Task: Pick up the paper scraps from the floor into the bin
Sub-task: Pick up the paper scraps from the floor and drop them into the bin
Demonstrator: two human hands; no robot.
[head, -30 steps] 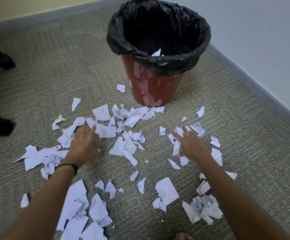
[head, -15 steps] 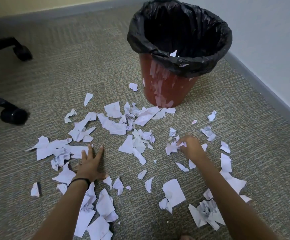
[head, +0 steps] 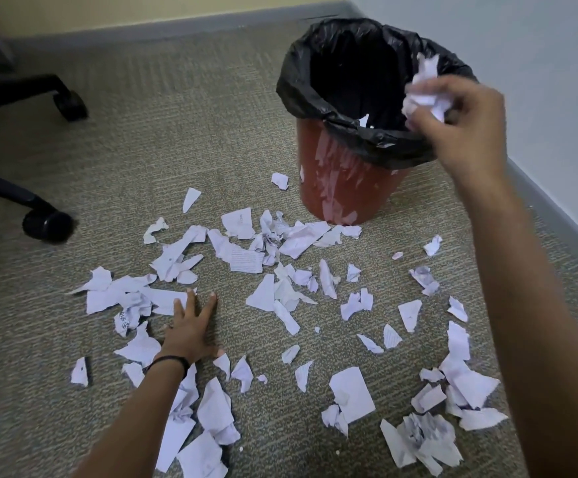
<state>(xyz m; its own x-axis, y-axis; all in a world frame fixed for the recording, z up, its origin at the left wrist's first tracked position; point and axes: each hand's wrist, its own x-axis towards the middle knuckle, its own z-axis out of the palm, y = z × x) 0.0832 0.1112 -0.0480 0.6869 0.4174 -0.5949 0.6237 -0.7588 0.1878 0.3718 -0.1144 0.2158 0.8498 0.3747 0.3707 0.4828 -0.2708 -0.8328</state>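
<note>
White crumpled paper is what you've got bunched in your right hand [head: 460,122], fingers curled around a wad of scraps [head: 425,88] right at the near rim of the bin [head: 349,188] (red bucket, black liner [head: 301,94] folded over the top). The wad looks like it's only partly over the opening, so my advice: carry it further in over the dark middle before you let go. Torn paper is light and floaty, and if you open your fingers at the rim, half of it will probably slide down the outside and land on the carpet [head: 177,132] again.

Also get your hand low, down near the mouth of the liner, then open all the fingers at once and give a little shake so nothing sticks to your palm.

Your left hand [head: 191,329] is flat on the floor with the fingers spread, holding nothing, just beside a cluster of paper scraps [head: 136,298]. Fine as a brace while you lean.

Most of the mess is still scattered on the floor between you and the bin, with a bigger crumpled pile [head: 422,439] near your right forearm. Scoop piles together first rather than pinching single bits, I'd guess that saves a lot of trips.
</note>
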